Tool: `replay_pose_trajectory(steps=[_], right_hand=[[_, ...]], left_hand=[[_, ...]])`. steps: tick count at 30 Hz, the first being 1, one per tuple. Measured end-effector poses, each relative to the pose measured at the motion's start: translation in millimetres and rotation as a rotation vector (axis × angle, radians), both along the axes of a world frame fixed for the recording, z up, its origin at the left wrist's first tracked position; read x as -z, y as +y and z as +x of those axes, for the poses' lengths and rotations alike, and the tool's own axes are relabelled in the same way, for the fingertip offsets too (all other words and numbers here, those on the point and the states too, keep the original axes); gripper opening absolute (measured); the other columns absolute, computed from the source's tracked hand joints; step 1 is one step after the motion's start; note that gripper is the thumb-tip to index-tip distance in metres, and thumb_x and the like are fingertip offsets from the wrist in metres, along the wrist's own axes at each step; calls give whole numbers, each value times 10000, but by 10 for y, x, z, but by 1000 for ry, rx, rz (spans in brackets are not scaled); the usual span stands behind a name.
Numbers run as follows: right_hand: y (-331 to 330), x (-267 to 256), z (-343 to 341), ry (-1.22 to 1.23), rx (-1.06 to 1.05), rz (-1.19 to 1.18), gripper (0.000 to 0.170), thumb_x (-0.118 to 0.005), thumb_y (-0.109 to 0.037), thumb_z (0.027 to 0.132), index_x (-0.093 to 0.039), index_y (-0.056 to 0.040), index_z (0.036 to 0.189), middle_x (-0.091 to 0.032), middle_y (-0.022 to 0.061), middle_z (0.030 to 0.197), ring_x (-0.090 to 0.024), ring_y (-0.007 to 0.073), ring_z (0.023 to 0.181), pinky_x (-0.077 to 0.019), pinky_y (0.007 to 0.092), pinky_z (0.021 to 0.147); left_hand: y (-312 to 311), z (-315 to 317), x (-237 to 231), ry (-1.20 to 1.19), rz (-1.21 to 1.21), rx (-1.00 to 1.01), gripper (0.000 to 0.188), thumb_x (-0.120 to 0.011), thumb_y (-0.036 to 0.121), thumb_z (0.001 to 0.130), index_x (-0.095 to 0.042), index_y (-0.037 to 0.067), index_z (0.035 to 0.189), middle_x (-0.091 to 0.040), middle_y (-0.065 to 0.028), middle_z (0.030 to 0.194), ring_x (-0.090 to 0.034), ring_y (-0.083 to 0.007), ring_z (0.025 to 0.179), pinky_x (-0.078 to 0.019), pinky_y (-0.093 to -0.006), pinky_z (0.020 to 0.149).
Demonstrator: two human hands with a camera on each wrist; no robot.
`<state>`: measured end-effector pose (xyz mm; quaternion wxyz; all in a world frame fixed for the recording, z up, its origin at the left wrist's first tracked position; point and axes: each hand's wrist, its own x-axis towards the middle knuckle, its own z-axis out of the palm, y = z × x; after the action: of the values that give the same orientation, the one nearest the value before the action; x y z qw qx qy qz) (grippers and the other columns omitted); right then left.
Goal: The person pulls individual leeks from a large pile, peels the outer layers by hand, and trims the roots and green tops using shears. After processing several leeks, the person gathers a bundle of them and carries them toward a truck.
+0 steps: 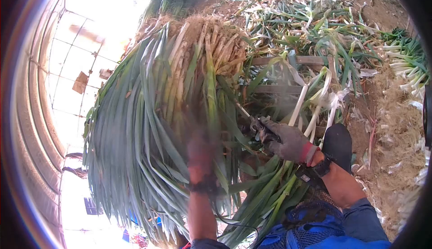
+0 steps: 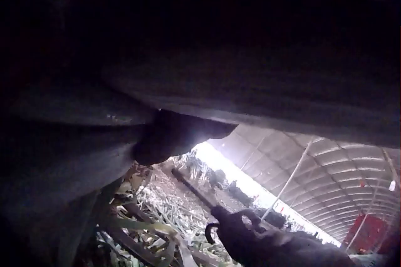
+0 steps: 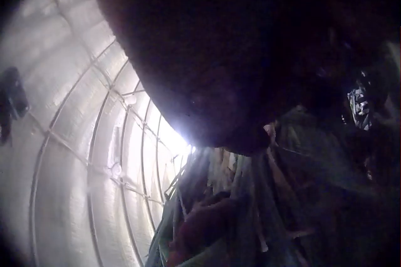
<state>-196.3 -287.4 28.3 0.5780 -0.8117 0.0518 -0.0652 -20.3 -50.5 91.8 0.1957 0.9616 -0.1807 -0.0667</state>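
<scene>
A large heap of long green onions (image 1: 148, 96) lies in front, brownish roots and pale stalks at the top, leaves hanging down. My right hand (image 1: 288, 140), in a grey glove with a red cuff, grips what looks like an air blow gun (image 1: 243, 110), its thin metal nozzle pointing up and left toward the heap. In the left wrist view the same blow gun (image 2: 199, 193) shows a hooked trigger. Motion blurs my left hand (image 1: 201, 152), which overlaps the hanging leaves; I cannot tell whether it grips any. Leaves and shadow fill much of both wrist views.
Peeled pale stalks (image 1: 318, 99) lean across wooden slats (image 1: 288, 61) beside the right hand. Leaf scraps (image 1: 306, 28) litter the ground behind. More onions (image 1: 407, 66) lie at far right. A dark cable (image 1: 245, 225) loops near my lap. A ribbed greenhouse wall (image 1: 38, 91) curves along the left.
</scene>
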Motion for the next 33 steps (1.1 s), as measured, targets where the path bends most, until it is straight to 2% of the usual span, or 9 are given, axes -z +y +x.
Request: replay_pose_trajectory(steps=[5, 8, 11, 16, 18, 21, 26, 29, 33], right_hand=[[8, 113, 85, -78, -45, 138, 614, -653, -296, 954, -502, -43, 1493, -710, 200, 1165, -689, 373, 1072, -527, 416, 930], [64, 92, 89, -89, -68, 13, 594, -645, -319, 966, -516, -41, 1475, -711, 194, 1170, -688, 364, 1080, -527, 416, 925], [154, -53, 245, -18, -70, 10, 582, -630, -321, 972, -519, -49, 1474, -717, 201, 1135, -692, 378, 1054, -530, 440, 913], [260, 61, 498, -68, -42, -99, 594, -609, -313, 962, -507, -76, 1498, -716, 251, 1042, -687, 449, 980, -532, 508, 876], [233, -93, 679, 43, -35, -80, 602, -610, -307, 954, -503, -101, 1509, -714, 265, 1022, -679, 474, 967, -529, 532, 865], [131, -131, 954, 128, 41, -127, 605, -628, -258, 940, -505, -85, 1507, -689, 255, 1215, -663, 420, 1120, -511, 489, 947], [106, 62, 996, -19, 84, -133, 637, -618, -284, 937, -478, -137, 1541, -705, 281, 1066, -667, 474, 1017, -516, 531, 880], [114, 159, 822, 20, 109, -95, 669, -631, -286, 929, -461, -112, 1552, -696, 289, 1101, -664, 468, 1048, -515, 518, 896], [97, 317, 649, 31, 167, -11, 695, -648, -302, 926, -449, -93, 1558, -682, 296, 1165, -659, 456, 1080, -518, 490, 917]], left_hand=[[445, -505, 276, 70, -43, -83, 379, -718, 153, 886, -717, -1, 1233, -787, -129, 1061, -735, -166, 958, -563, -341, 849], [620, -633, 359, 85, -253, -110, 355, -731, 190, 890, -731, 20, 1201, -781, -151, 1053, -751, -222, 961, -569, -358, 842], [409, -644, 114, -23, 109, -109, 365, -741, 225, 883, -722, 51, 1203, -767, -177, 1057, -750, -319, 976, -575, -398, 859], [184, -478, 118, -427, 28, 40, 420, -736, 273, 883, -684, 75, 1249, -738, -190, 1050, -716, -422, 950, -559, -498, 858], [11, -313, 113, -550, 32, 98, 429, -727, 295, 888, -682, 84, 1259, -733, -185, 1045, -710, -425, 930, -556, -517, 843], [-321, 13, 131, -610, 133, 124, 428, -712, 338, 895, -692, 91, 1244, -729, -184, 1033, -707, -408, 911, -562, -512, 818], [-712, 449, 197, -412, 458, 146, 452, -728, 408, 870, -703, 78, 1176, -736, -177, 1021, -724, -360, 916, -577, -457, 810], [-752, 553, 573, -683, 553, 246, 233, -706, 292, 857, -715, 129, 1024, -749, -98, 945, -744, -309, 844, -574, -458, 700], [-858, 476, 778, -434, 497, 248, 356, -726, 347, 854, -678, 127, 1129, -746, -117, 990, -750, -322, 903, -584, -465, 721]])
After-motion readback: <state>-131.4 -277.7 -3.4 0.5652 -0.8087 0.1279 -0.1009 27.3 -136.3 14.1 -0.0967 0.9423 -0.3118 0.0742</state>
